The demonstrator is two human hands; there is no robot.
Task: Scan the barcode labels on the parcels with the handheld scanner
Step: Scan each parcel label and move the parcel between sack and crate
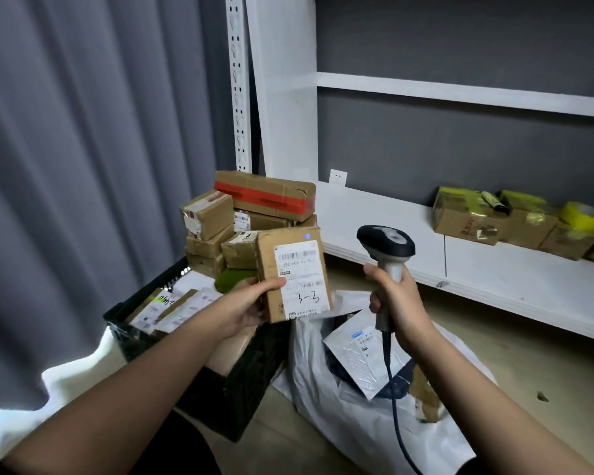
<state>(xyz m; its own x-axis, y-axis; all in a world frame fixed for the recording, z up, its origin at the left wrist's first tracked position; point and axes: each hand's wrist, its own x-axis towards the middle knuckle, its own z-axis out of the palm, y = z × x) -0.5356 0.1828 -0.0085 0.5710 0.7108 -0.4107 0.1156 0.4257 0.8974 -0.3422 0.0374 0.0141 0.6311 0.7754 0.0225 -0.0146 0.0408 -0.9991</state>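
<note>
1. At the far left, a grey curtain [83,149] is hanging from top to bottom, with white cloth [72,382] bunching on the floor below it.
2. A black crate [244,389] is sitting on the floor left of centre, holding flat parcels with their white labels facing up.
3. Behind the crate, a stack of brown cardboard boxes [240,231] is rising against a white shelf upright; the top one is carrying a red tape band.
4. The left hand [251,308] is holding up a small brown parcel [294,274]. Its grip is closing on the parcel's lower left edge, thumb lying across the front. The parcel's barcode label [300,279] is facing the camera, probably so the scanner can read it. A small blue light spot [307,236] is showing above the label.
5. The right hand [396,303] is wrapping its grip around the handle of the handheld scanner [386,250], which is standing upright just beside the parcel. Its head is seemingly aiming left at the parcel, and its cable is trailing down.
6. Below both hands, a white plastic sack [340,413] is lying open with padded mailers inside, likely waiting their turn.
7. At right, a low white shelf [494,279] is carrying more boxes [515,222] and a yellow tape roll [585,216]. Nothing is blocking the path between scanner and label.
</note>
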